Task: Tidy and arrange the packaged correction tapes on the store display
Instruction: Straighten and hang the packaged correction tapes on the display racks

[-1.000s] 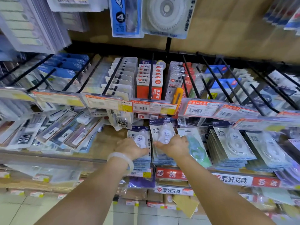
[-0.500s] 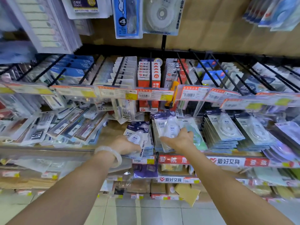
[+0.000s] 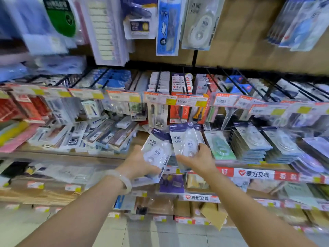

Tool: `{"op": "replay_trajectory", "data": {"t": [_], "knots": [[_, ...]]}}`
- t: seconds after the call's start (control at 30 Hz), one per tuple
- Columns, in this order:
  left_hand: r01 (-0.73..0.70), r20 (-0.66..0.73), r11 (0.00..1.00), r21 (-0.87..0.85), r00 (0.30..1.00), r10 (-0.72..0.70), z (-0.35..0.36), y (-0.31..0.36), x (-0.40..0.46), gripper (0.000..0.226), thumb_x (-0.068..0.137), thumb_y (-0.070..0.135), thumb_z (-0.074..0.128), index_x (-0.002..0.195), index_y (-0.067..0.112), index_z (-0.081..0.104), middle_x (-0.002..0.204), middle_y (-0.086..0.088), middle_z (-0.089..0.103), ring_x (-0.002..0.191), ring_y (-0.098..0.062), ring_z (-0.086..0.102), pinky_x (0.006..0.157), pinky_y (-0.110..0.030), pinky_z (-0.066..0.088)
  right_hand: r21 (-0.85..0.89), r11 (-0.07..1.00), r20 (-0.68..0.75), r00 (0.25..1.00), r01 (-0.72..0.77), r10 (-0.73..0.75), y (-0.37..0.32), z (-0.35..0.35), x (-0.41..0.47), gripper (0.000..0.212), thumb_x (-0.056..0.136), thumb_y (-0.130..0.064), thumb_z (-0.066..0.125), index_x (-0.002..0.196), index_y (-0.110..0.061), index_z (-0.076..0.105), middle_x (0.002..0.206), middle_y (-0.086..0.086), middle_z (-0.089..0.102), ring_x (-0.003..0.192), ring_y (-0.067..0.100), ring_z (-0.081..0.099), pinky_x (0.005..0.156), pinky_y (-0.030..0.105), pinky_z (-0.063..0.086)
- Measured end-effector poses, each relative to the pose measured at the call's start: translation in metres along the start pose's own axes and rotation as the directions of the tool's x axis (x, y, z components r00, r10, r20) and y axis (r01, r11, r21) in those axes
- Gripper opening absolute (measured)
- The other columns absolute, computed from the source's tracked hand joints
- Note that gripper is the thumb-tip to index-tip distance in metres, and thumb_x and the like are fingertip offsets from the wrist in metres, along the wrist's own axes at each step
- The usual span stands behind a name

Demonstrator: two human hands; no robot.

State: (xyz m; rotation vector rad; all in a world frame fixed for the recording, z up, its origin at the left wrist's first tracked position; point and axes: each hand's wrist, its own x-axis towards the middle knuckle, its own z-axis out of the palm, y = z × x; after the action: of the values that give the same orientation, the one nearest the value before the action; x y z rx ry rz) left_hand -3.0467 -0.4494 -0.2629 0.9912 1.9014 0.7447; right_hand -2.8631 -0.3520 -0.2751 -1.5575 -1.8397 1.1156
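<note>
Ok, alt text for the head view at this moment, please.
A person's left hand and right hand each hold a stack of packaged correction tapes, the left stack tilted and the right stack more upright, lifted in front of a crowded stationery shelf. More tape packs lie stacked to the right; a pale bangle circles the left wrist.

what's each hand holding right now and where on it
The left hand grips a correction tape pack by its lower left edge. The right hand grips a second pack by its lower end, fingers on the right side.
</note>
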Motion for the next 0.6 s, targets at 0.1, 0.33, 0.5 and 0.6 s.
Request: {"op": "replay_trajectory", "data": {"t": [0.1,0.33,0.5,0.6], "knots": [[-0.049,-0.074,0.999,-0.019,0.996,0.047,-0.011,-0.004,-0.02,0.069,0.065,0.009,0.079,0.114,0.021,0.032,0.102,0.003,0.054,0.082,-0.005,0.055,0.048,-0.01,0.045,0.147,0.985,0.096,0.99,0.085,-0.099,-0.018,-0.001,-0.021,0.046,0.066,-0.017,0.085,0.092,-0.02,0.047,0.087,-0.002,0.062,0.07,0.0,0.06,0.052,0.009,0.047],[-0.194,-0.221,0.975,-0.105,0.961,0.168,-0.031,0.004,-0.051,0.072,0.065,0.006,0.08,0.114,0.021,0.03,0.099,0.004,0.055,0.08,-0.004,0.058,0.052,-0.01,0.043,0.292,0.94,0.15,0.962,0.176,-0.227,-0.054,-0.016,-0.047,0.064,0.071,-0.015,0.081,0.115,-0.021,0.036,0.102,-0.009,0.056,0.086,-0.003,0.058,0.058,0.008,0.049],[-0.31,-0.339,0.943,-0.118,0.905,0.255,-0.04,0.043,-0.047,0.082,0.056,0.015,0.087,0.115,0.027,0.031,0.102,0.009,0.056,0.094,-0.016,0.059,0.082,-0.034,0.051,0.378,0.888,-0.011,0.961,0.261,-0.277,-0.085,-0.038,-0.04,0.072,0.069,-0.018,0.083,0.118,-0.024,0.031,0.103,-0.017,0.05,0.088,-0.004,0.056,0.057,0.011,0.05],[-0.402,-0.373,0.906,-0.131,0.867,0.331,-0.04,0.076,-0.042,0.079,0.057,0.012,0.087,0.113,0.024,0.034,0.1,0.006,0.057,0.089,-0.012,0.06,0.074,-0.029,0.05,0.407,0.851,-0.1,0.942,0.333,-0.321,-0.103,-0.054,-0.034,0.075,0.065,-0.019,0.085,0.118,-0.026,0.033,0.108,-0.01,0.054,0.093,-0.001,0.059,0.074,0.021,0.055]]}}
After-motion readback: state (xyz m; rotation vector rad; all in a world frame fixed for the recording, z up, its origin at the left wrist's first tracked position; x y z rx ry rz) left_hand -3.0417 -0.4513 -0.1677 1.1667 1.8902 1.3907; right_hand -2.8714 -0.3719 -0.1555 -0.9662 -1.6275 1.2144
